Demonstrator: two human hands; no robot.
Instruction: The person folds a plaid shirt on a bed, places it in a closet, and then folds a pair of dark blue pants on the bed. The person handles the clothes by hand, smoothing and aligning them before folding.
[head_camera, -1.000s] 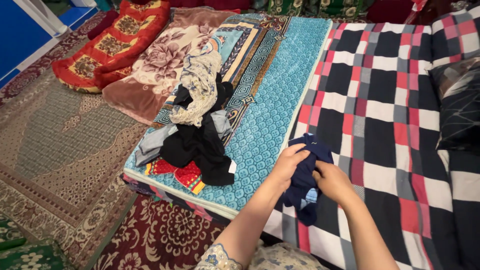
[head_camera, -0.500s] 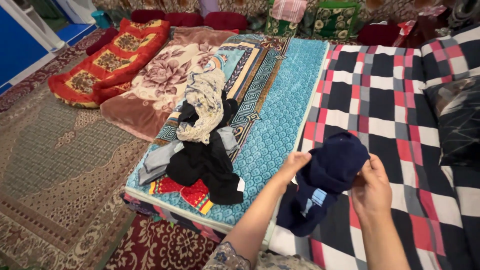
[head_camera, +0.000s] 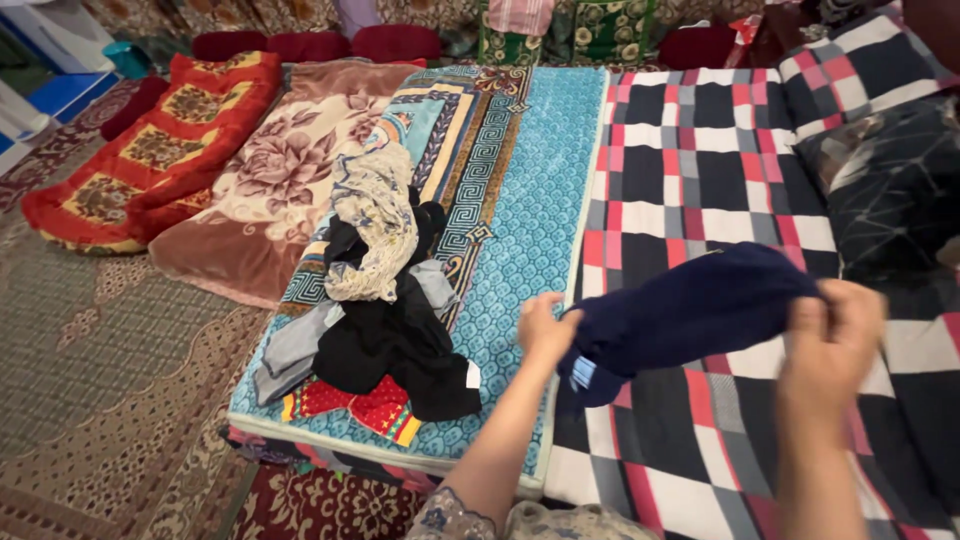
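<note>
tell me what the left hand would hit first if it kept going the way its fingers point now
Probably the turquoise patterned blanket just beyond the left hand, which grips one end of the navy garment. The pile of clothes lies off to the side, likely missed; depth is hard to judge.

Navy garment (head_camera: 700, 305); red-black-white checked blanket (head_camera: 700, 170); turquoise scale-patterned mat (head_camera: 530, 200).

Home, floor-level living or sleeping room. Patterned carpet (head_camera: 110, 370) underfoot; folded blankets (head_camera: 150, 150) laid out; checked mattress (head_camera: 700, 180); cushions (head_camera: 390, 40) along the wall; loose clothes pile (head_camera: 380, 300) on teal mat (head_camera: 530, 200).
</note>
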